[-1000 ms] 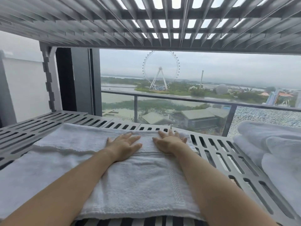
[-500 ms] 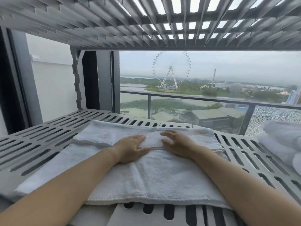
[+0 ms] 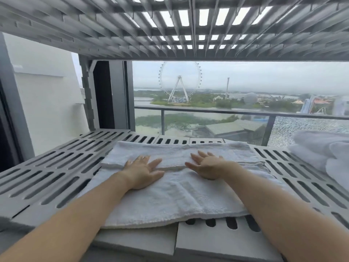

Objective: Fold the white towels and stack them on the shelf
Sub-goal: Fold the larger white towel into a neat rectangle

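A white towel point(image 3: 179, 197) lies folded flat on the grey slatted shelf point(image 3: 47, 176), its far part doubled over as a thicker band. My left hand point(image 3: 143, 172) rests palm down on the towel at centre left, fingers spread and straight. My right hand point(image 3: 207, 166) presses flat on it at centre right, fingers spread toward the fold. Neither hand grips the cloth. The towel's near edge reaches the shelf's front lip.
More white towels point(image 3: 324, 150) are piled at the shelf's right end. Another slatted shelf point(image 3: 179, 25) sits close overhead. Behind the shelf is a glass balcony railing point(image 3: 207, 112); a grey upright post point(image 3: 88, 95) stands at back left. Bare slats lie left of the towel.
Both hands have uncurled from the fold and now lie flat with fingers spread, slightly farther apart. The view has shifted left a little; the towel stays in place.
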